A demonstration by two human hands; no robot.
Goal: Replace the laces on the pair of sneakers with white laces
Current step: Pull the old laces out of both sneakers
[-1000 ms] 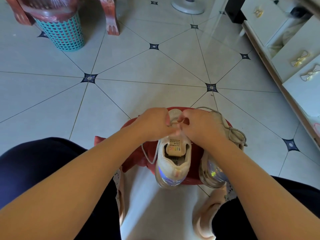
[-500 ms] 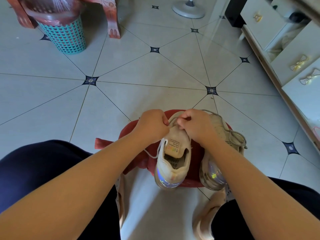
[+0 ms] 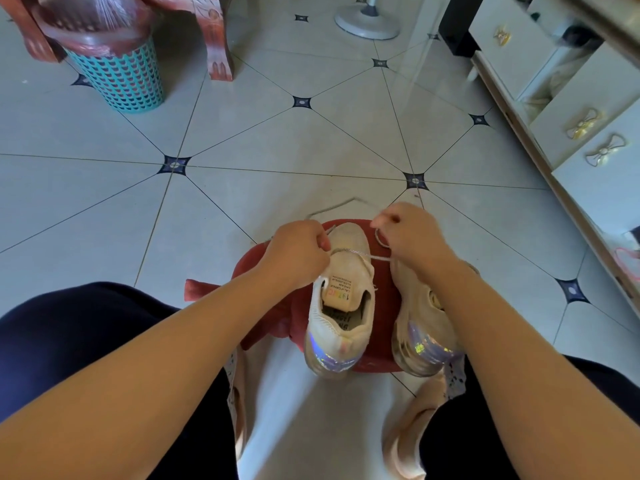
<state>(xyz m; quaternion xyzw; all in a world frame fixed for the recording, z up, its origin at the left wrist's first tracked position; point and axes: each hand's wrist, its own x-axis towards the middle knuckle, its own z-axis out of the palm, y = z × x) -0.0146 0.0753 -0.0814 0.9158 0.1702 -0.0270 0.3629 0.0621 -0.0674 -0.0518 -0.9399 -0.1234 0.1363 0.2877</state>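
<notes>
So the pale peach knit sneaker with the shiny heel (image 3: 341,306) is sitting heel-towards-me on the round red plastic stool (image 3: 384,313), about 6 o'clock in view. Its twin (image 3: 422,341) is right beside it at its 3 o'clock, partly under my forearm.

Both hands are up at the toe end, around 12 o'clock of the shoe. The left hand (image 3: 298,252) has its fingers curled in, pinching one run of the greyish-beige woven lace (image 3: 377,258). The right hand (image 3: 412,237) is closed round the other run, with a little loop poking out below the fist. The lace runs taut across the tongue between them, and a loose tail lies on the tiles at 12 o'clock of the stool.

My read is that this is the old lace coming out, not the white one going in. No white laces anywhere in shot. The next move needs a steady pull through the remaining eyelets without snagging, and one hand may need to hold the shoe down.
</notes>
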